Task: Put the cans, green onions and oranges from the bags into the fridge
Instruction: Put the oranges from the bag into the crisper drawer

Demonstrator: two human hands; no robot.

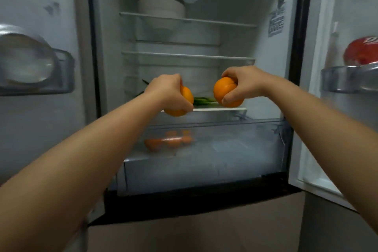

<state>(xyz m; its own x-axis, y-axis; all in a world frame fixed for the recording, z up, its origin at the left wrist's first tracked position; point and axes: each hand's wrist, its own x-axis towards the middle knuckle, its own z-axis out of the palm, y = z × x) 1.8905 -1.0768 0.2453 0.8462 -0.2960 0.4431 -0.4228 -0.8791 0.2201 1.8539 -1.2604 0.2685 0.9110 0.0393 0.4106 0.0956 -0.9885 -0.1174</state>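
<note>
Reaching forward into the open fridge (106,47), both bare arms stretch out nearly straight, each hand wrapped round fruit. The left hand (167,93) curls over the top of one orange (185,100), fingers and thumb gripping it from above; the right hand (243,84) grips a second orange (225,93) the same way, thumb low on its front. Both oranges hang just in front of the lowest glass shelf (223,109), near its white front edge and a little apart from each other. Green onions (204,101) lie on that shelf between the two hands. Below, the clear crisper drawer (235,141) holds several more oranges (167,141) at its left side, with open room to the right. A stack of white bowls (161,7) sits on the top shelf. The middle shelf (188,55) spans above the hands. A red can (361,50) stands in the right door's bin (347,79).
</note>
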